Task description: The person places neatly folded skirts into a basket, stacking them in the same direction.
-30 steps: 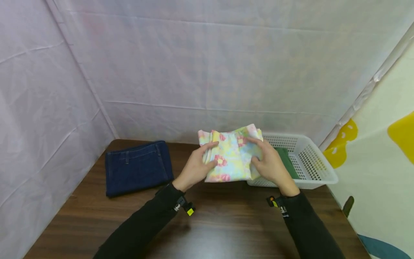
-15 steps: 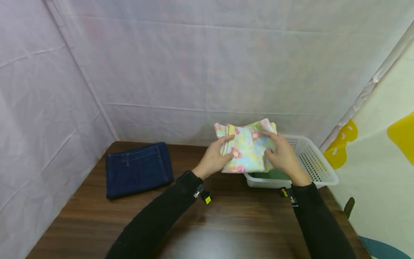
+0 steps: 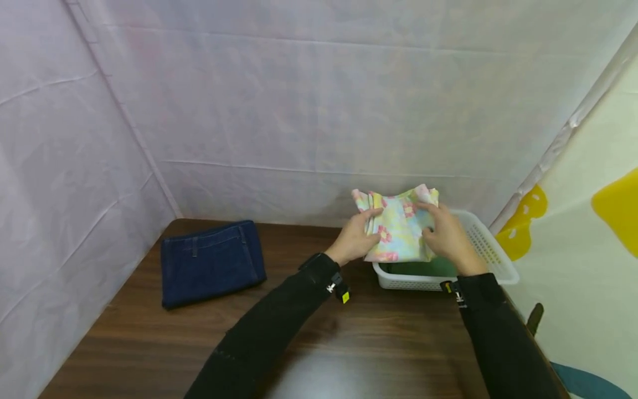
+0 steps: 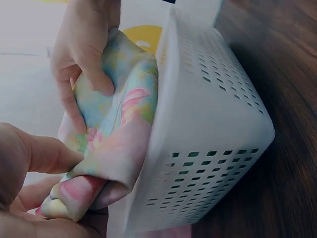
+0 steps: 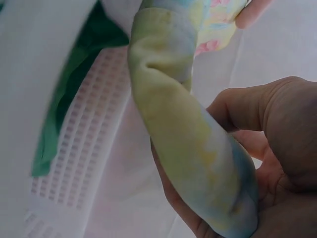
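A folded floral cloth, pastel yellow and blue with pink flowers, is held up between both hands over the left part of a white plastic basket. My left hand grips its left edge, thumb on the near face and other fingers partly hidden behind. At the opposite edge my right hand pinches the cloth; in the right wrist view the fingers curl under its rounded fold. Below the cloth, a green cloth lies in the basket, and its edge also shows in the right wrist view.
Folded dark blue jeans lie at the left of the brown wooden table. A white fabric wall rises right behind the table. At the right hangs a pale sheet with yellow shapes.
Both hands have carried the floral cloth to the right, from the basket's left side to over it. Its grip looks the same, and the jeans stay put.
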Available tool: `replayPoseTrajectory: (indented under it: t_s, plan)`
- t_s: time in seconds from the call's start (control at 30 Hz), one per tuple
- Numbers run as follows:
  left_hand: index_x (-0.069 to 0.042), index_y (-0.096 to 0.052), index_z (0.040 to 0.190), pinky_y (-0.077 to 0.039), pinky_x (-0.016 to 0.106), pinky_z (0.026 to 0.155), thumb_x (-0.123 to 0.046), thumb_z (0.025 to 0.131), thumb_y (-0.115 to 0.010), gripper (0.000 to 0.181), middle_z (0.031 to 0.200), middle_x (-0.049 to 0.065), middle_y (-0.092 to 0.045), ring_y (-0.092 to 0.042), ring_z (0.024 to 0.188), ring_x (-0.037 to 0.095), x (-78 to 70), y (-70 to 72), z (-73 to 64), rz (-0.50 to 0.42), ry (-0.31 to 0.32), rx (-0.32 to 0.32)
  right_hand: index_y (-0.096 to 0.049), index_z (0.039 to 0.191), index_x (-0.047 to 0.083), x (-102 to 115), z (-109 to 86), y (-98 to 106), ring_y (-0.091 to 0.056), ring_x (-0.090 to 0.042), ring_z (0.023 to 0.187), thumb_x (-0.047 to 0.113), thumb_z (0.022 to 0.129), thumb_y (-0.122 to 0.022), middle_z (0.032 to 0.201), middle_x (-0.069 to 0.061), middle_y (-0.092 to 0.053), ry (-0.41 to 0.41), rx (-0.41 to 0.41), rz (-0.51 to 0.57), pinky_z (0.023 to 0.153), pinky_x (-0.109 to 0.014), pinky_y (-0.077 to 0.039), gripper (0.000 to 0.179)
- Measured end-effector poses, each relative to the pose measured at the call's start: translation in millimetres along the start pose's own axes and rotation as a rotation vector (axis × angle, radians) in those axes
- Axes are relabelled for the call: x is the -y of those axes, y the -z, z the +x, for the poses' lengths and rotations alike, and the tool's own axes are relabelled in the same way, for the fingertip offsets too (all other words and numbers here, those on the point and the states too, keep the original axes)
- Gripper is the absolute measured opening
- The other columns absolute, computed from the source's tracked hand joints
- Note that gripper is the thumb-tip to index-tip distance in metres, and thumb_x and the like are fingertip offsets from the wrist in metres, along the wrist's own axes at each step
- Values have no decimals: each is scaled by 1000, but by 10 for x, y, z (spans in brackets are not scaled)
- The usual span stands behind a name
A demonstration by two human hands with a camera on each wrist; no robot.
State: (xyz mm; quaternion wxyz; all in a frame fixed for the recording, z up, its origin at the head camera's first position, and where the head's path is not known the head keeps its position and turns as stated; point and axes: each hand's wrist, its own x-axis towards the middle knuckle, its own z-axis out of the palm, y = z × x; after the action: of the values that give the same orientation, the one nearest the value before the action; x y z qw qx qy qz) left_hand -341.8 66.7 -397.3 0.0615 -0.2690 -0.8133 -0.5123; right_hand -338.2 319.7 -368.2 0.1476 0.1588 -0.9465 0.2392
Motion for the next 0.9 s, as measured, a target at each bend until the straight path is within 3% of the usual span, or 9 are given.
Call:
replayPoseTrajectory:
  t_s: [0.07,0.13,0.2,0.37,0.47,0.67,0.73,0.83,0.9]
  plan:
    - [-10,-46,150,-46,22,69,1,89,-66,65,140,8,-55,-56,76,17,14,-55,49,31,2,26,-46,150,12,-52,9,-3,-43,-20,51,-9,80,-57,143,-33,-40,5,4,-18,43,-34,-40,75]
    - [-8,-46,150,-46,20,73,1,88,-66,65,138,11,-56,-58,87,16,25,-111,89,74,-3,39,-48,149,10,-90,8,-5,-41,-20,51,-10,78,-58,143,-34,-40,9,7,-33,43,-34,-38,74]
    - [-7,-46,150,-47,21,69,1,88,-66,65,135,13,-58,-59,81,20,37,-168,115,105,2,55,-50,147,8,-124,0,-11,-39,-20,51,-11,78,-57,142,-35,-40,10,15,-46,45,-33,-37,72]
    - [-7,-47,149,-46,20,78,-1,88,-68,65,138,14,-55,-58,97,18,60,-290,166,201,11,82,-51,145,5,-224,-29,-30,-38,-24,59,-11,79,-55,135,-35,-45,-4,55,-69,52,-36,-34,68]
    - [-7,-46,150,-42,20,93,-2,88,-68,66,145,14,-50,-52,116,16,59,-338,190,262,9,101,-51,145,3,-302,-28,-41,-37,-25,61,-12,78,-53,132,-35,-47,-10,72,-78,54,-36,-34,68]
    - [-9,-50,148,-40,31,104,-13,92,-68,58,145,14,-48,-46,130,25,6,-376,144,426,30,103,-47,146,0,-419,-23,-62,-28,-18,51,-12,81,-52,131,-35,-49,-34,144,-50,48,-32,-30,66]
    - [-13,-54,144,-42,37,102,-17,93,-67,53,144,12,-49,-46,127,29,-10,-351,97,507,39,80,-47,145,-5,-439,-25,-77,-36,-24,53,-10,81,-55,129,-37,-51,-40,176,-61,50,-35,-34,64]
    - [-18,-59,140,-42,43,95,-22,96,-64,45,144,9,-49,-45,123,30,5,-266,27,598,34,42,-46,142,-11,-431,-41,-103,-57,-45,84,-1,88,-60,133,-40,-48,-56,231,-109,69,-48,-47,56]
    - [-19,-61,138,-41,44,93,-22,97,-63,41,144,8,-48,-45,123,29,35,-190,-13,618,14,23,-47,140,-13,-405,-54,-115,-51,-54,111,4,91,-63,135,-41,-46,-66,249,-117,87,-57,-45,54]
